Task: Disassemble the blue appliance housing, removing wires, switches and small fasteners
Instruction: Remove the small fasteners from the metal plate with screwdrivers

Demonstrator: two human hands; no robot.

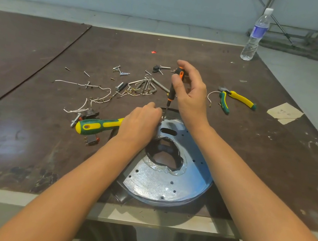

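blue appliance housing [166,183] lies flat near the table's [260,152] front edge. right hand [192,96] grips the upright screwdriver [172,92], its tip at a far-rim fastener. left hand [141,126] curls beside the tip, apparently steadying it; whether it pinches anything cannot be told. freed wires [97,92] lie beyond.

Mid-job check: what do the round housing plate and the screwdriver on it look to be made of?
Round housing plate: likely galvanised sheet steel; mottled, spangled silver sheen with punched holes. Black-and-orange screwdriver: grip looks like moulded plastic, possibly rubber-coated, matte; shaft looks like dark steel, too thin to judge further.
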